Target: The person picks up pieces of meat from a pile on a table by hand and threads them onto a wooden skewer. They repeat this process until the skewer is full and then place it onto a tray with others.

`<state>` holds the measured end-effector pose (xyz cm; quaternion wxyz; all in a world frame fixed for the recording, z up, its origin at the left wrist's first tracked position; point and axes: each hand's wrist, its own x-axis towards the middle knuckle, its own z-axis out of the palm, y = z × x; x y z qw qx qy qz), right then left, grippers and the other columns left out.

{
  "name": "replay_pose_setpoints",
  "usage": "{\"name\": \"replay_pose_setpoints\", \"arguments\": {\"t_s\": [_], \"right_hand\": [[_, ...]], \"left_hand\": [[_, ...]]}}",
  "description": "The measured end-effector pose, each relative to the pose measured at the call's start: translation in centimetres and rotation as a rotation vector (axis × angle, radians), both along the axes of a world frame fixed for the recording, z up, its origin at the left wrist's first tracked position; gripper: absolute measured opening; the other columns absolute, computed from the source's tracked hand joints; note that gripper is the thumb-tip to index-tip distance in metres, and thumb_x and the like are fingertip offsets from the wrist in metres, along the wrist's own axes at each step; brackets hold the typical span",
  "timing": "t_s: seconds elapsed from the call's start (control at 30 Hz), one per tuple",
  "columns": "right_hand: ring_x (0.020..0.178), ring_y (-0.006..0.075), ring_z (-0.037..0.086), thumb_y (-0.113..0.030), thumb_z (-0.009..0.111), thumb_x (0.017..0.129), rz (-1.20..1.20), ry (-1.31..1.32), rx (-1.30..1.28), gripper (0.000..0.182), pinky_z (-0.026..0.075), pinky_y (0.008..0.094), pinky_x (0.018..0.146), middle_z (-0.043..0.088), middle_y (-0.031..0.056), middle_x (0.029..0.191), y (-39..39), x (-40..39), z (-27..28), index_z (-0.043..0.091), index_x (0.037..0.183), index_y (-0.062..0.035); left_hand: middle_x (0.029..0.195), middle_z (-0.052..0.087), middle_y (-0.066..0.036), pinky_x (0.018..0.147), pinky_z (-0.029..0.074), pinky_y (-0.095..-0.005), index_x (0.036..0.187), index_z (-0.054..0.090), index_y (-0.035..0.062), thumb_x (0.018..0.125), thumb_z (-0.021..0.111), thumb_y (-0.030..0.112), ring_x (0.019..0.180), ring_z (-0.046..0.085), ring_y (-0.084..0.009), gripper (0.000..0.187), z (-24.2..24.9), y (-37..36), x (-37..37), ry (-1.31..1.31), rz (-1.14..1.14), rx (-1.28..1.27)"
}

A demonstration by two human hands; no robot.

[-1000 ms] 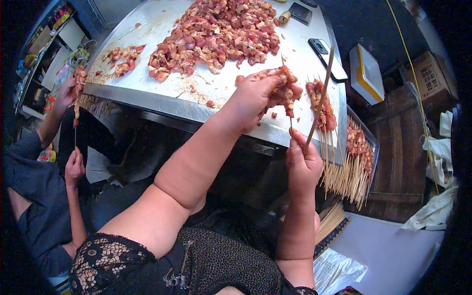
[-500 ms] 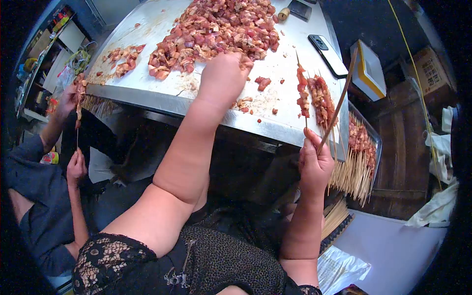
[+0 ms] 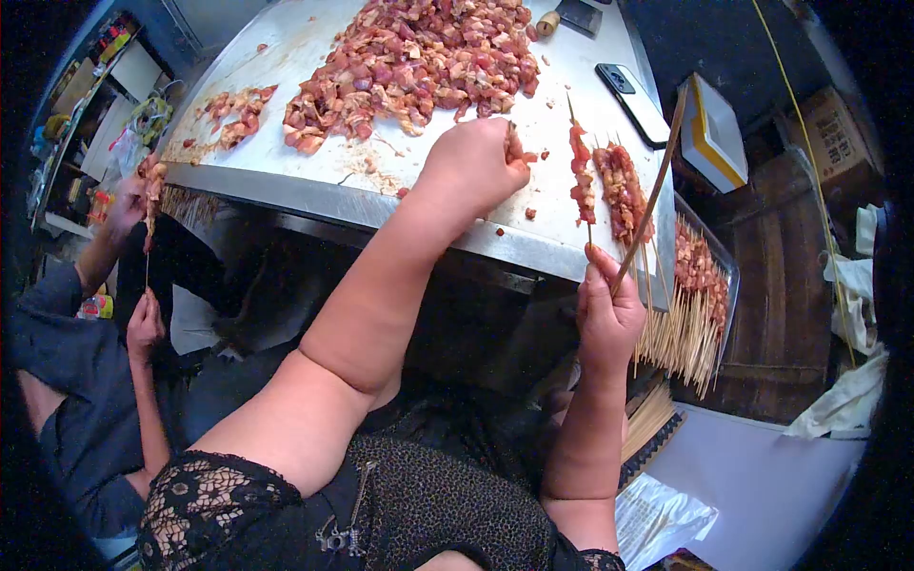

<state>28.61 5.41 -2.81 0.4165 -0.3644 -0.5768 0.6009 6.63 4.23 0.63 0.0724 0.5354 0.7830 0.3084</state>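
Note:
My left hand point(image 3: 483, 169) is closed over the near part of the metal table, its fingertips pinched on a small piece of raw meat point(image 3: 519, 152). Held upright in my right hand point(image 3: 609, 300) is a thin skewer point(image 3: 589, 231), its upper length threaded with meat pieces point(image 3: 581, 176) and its tip bare. A longer brown stick point(image 3: 655, 190) slants up from the same hand. Right beside the held skewer, several loaded skewers point(image 3: 624, 190) lie together on the table. The large heap of cut raw meat point(image 3: 419, 71) is just beyond my left hand.
A phone point(image 3: 633, 105) lies near the right edge of the steel table point(image 3: 314, 186). Many filled skewers point(image 3: 700, 276) rest on a tray at right, above bare sticks point(image 3: 652, 419). At left, a co-worker's hands point(image 3: 145, 328) hold another meat skewer.
My left hand has come away from the meat heap, moving right and toward me, nearer the held skewer. My right hand stays almost in place.

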Motion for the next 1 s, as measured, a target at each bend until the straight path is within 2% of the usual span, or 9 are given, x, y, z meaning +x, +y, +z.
{"name": "replay_pose_setpoints", "arguments": {"t_s": [0.07, 0.1, 0.17, 0.23, 0.3, 0.67, 0.73, 0.83, 1.0], "right_hand": [[0.054, 0.0000, 0.036, -0.006, 0.054, 0.089, -0.002, -0.006, 0.014, 0.022, 0.026, 0.0146, 0.048, 0.047, -0.0085, 0.067, 0.1, 0.0, -0.3, 0.061, 0.110, -0.0011], [0.055, 0.0000, 0.037, -0.006, 0.054, 0.089, -0.005, -0.013, 0.027, 0.022, 0.028, 0.0144, 0.049, 0.048, -0.0081, 0.069, 0.1, 0.0, -0.4, 0.061, 0.110, -0.0010], [0.057, 0.0000, 0.038, -0.006, 0.055, 0.089, -0.008, -0.036, 0.032, 0.022, 0.029, 0.0143, 0.050, 0.050, -0.0077, 0.070, -0.2, 0.0, -0.2, 0.061, 0.109, -0.0006], [0.058, 0.0000, 0.040, -0.005, 0.055, 0.088, -0.008, -0.059, 0.036, 0.022, 0.030, 0.0142, 0.052, 0.051, -0.0072, 0.072, -0.4, -0.1, -0.2, 0.061, 0.109, -0.0003], [0.061, 0.0005, 0.041, -0.005, 0.056, 0.088, 0.010, -0.055, 0.001, 0.022, 0.032, 0.0146, 0.054, 0.052, -0.0066, 0.074, -0.5, -0.1, -0.2, 0.062, 0.108, 0.0002], [0.065, 0.0006, 0.043, -0.005, 0.056, 0.088, 0.052, -0.137, 0.068, 0.021, 0.035, 0.0148, 0.058, 0.055, -0.0056, 0.079, -0.7, -0.6, -0.6, 0.062, 0.108, -0.0009], [0.066, 0.0007, 0.044, -0.005, 0.056, 0.088, 0.048, -0.141, 0.051, 0.021, 0.036, 0.0147, 0.059, 0.055, -0.0054, 0.079, -0.7, -0.6, -0.7, 0.063, 0.108, -0.0008], [0.067, 0.0013, 0.047, -0.005, 0.056, 0.088, 0.033, -0.155, 0.111, 0.021, 0.038, 0.0154, 0.061, 0.059, -0.0044, 0.080, -0.7, -0.5, -1.0, 0.063, 0.107, -0.0004], [0.073, 0.0031, 0.051, -0.007, 0.057, 0.088, 0.064, -0.215, 0.186, 0.021, 0.042, 0.0170, 0.068, 0.063, -0.0018, 0.085, -0.8, -0.6, -1.1, 0.063, 0.107, -0.0012]], "left_hand": [[0.078, 0.065, -0.010, 0.066, 0.050, -0.0305, 0.093, 0.062, -0.0018, 0.077, 0.058, 0.009, 0.072, 0.063, -0.0182, 0.019, -0.6, 0.2, -0.4, -0.366, -0.036, 0.342], [0.078, 0.065, -0.010, 0.066, 0.050, -0.0305, 0.093, 0.062, -0.0018, 0.077, 0.058, 0.009, 0.072, 0.063, -0.0182, 0.019, -0.7, 0.3, -0.6, -0.366, -0.036, 0.343], [0.089, 0.064, -0.006, 0.071, 0.050, -0.0267, 0.108, 0.057, -0.0016, 0.078, 0.056, 0.004, 0.078, 0.060, -0.0114, 0.030, -0.8, 0.3, -1.0, -1.040, -0.192, 0.525], [0.094, 0.062, -0.005, 0.076, 0.050, -0.0285, 0.114, 0.053, -0.0014, 0.083, 0.053, 0.005, 0.083, 0.060, -0.0125, 0.032, -0.8, 0.0, -1.5, -1.135, -0.237, 0.487], [0.094, 0.062, -0.006, 0.076, 0.050, -0.0291, 0.113, 0.053, -0.0027, 0.088, 0.048, 0.007, 0.083, 0.061, -0.0149, 0.028, -0.6, 0.0, -1.4, -1.518, -0.256, 0.534], [0.094, 0.062, -0.014, 0.078, 0.054, -0.0361, 0.108, 0.052, -0.0006, 0.095, 0.041, 0.012, 0.087, 0.063, -0.0233, 0.022, -0.7, 0.4, -1.7, -1.627, -0.069, 0.600], [0.107, 0.060, -0.019, 0.080, 0.054, -0.0371, 0.116, 0.049, -0.0024, 0.095, 0.041, 0.019, 0.094, 0.063, -0.0247, 0.031, -1.1, 0.7, -2.0, -1.656, -0.140, 0.632], [0.107, 0.060, -0.019, 0.076, 0.056, -0.0368, 0.115, 0.049, -0.0026, 0.094, 0.043, 0.019, 0.090, 0.064, -0.0258, 0.031, -0.4, 0.5, -1.7, -1.739, -0.149, 0.654], [0.106, 0.061, -0.019, 0.076, 0.056, -0.0387, 0.113, 0.049, -0.0027, 0.093, 0.047, 0.020, 0.091, 0.064, -0.0273, 0.030, -0.9, 0.7, -1.8, -1.617, -0.103, 0.682]]}}
